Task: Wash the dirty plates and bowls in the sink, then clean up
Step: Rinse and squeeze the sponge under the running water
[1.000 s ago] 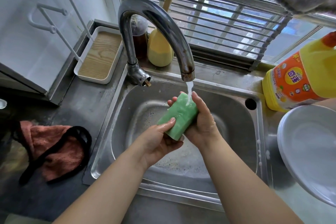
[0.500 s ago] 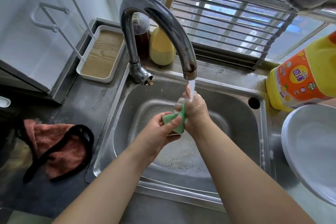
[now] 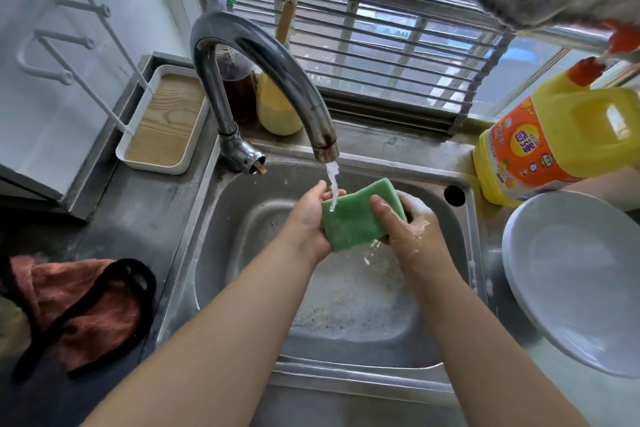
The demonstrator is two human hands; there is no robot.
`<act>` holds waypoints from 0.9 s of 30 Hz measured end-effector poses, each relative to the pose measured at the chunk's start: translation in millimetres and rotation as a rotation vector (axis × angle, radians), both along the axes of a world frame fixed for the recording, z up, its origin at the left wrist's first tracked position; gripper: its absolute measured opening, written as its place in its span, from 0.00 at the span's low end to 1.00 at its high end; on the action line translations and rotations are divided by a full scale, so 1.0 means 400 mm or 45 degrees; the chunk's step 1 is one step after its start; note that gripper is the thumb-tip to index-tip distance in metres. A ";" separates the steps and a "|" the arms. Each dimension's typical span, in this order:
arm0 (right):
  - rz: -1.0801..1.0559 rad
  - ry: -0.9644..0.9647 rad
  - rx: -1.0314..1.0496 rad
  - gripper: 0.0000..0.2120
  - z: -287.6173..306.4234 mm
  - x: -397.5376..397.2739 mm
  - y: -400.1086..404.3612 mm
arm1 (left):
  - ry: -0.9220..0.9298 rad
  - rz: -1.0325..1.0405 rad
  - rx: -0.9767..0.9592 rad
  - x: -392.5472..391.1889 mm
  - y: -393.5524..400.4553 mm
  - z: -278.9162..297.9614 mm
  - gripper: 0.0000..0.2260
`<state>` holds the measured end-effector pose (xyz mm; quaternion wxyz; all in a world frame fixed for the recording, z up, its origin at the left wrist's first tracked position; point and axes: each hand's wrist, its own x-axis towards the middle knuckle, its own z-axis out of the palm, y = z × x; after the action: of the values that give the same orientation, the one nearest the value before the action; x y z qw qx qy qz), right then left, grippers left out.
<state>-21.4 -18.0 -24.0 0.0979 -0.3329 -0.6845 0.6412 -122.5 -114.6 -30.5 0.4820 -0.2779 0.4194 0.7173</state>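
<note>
Rinsing sponge (image 3: 360, 218) under faucet (image 3: 263, 80). My left hand (image 3: 308, 218) cups sponge's near-left end from beneath, fingers wrapped behind; my right hand (image 3: 408, 229) clamps far-right end, thumb across top. Sponge long axis runs between hands, near-left to far-right; stream strikes left end, closer to left hand. Sink (image 3: 242, 288) basin below hands: suds only, no dishes visible. White plates (image 3: 571, 281) stacked right of right hand, count unclear. One detergent jug (image 3: 554, 142) beyond them.
</note>
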 end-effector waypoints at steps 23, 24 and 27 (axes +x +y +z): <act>0.818 -0.206 0.641 0.24 0.008 -0.074 -0.082 | 1.418 -0.827 -0.564 0.006 -0.256 -0.036 0.09; 0.877 -0.262 0.688 0.25 0.008 -0.087 -0.086 | 1.447 -0.798 -0.680 0.006 -0.267 -0.034 0.07; 1.029 -0.453 0.979 0.28 0.010 -0.126 -0.103 | 1.464 -0.751 -0.900 0.007 -0.300 -0.032 0.09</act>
<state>-71.9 -59.1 -20.0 -0.1571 -0.0886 -0.9465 0.2675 -119.5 -234.6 -43.5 0.2405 0.1275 0.8695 0.4122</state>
